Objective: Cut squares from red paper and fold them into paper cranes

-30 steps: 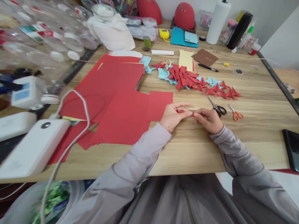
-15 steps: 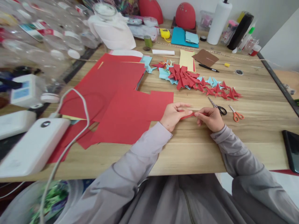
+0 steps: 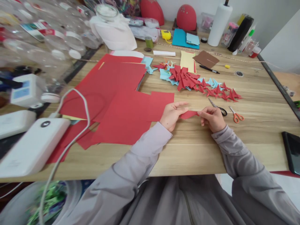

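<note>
A small folded piece of red paper (image 3: 188, 114) is held between both hands just above the wooden table (image 3: 257, 97). My left hand (image 3: 172, 114) pinches its left end, fingers closed on it. My right hand (image 3: 212, 118) pinches its right end. Large red paper sheets (image 3: 122, 103) lie directly left of my left hand. A pile of folded red and light blue paper shapes (image 3: 194, 82) lies beyond the hands. Black-handled scissors (image 3: 219, 108) and orange-handled scissors (image 3: 236, 114) rest just right of my right hand.
A white device with a cable (image 3: 35, 147) sits at the near left edge. Clear plastic bottles (image 3: 47, 37) crowd the far left. A dark phone (image 3: 292, 151) lies at the right edge. A paper towel roll (image 3: 219, 23), red domes (image 3: 186, 17) and blue paper (image 3: 184, 38) stand at the back.
The red piece has been opened out between the hands: a thin strip before, it now shows a wider flat face. Both hands stayed in place.
</note>
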{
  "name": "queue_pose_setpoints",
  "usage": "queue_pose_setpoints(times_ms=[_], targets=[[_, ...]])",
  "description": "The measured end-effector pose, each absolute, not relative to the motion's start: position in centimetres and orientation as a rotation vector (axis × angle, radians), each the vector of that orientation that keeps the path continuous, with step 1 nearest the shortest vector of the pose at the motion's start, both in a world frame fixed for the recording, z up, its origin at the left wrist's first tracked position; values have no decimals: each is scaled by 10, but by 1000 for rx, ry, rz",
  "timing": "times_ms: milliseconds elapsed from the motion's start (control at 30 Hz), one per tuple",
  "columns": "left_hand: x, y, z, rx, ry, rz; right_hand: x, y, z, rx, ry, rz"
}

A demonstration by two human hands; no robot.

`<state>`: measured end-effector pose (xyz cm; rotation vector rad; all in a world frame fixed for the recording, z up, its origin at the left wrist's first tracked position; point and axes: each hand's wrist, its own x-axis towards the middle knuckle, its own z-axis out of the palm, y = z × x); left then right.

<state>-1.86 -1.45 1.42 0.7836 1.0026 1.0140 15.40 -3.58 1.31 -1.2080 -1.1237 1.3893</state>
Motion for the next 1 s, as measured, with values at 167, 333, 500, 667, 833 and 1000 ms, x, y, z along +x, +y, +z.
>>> queue_pose_setpoints(times_ms=[167,333,500,667,833,1000], targets=[[-18,-15,14,812,991,1010,156,-34,10,-1199,-1107,1384],[-19,-14,13,824,948,1010,156,-33,11,-1212,-1070,1332],[-19,-15,11,874,954,1179,156,-33,13,-1192,-1042,1301],[-17,-20,14,1027,919,1147,159,-34,10,-1158,-1161,1248],[-13,-27,15,1184,942,1213,158,-35,10,-1112,-1279,1191],[-13,-25,8,1262,965,1217,156,-36,14,-1114,-1400,1105]])
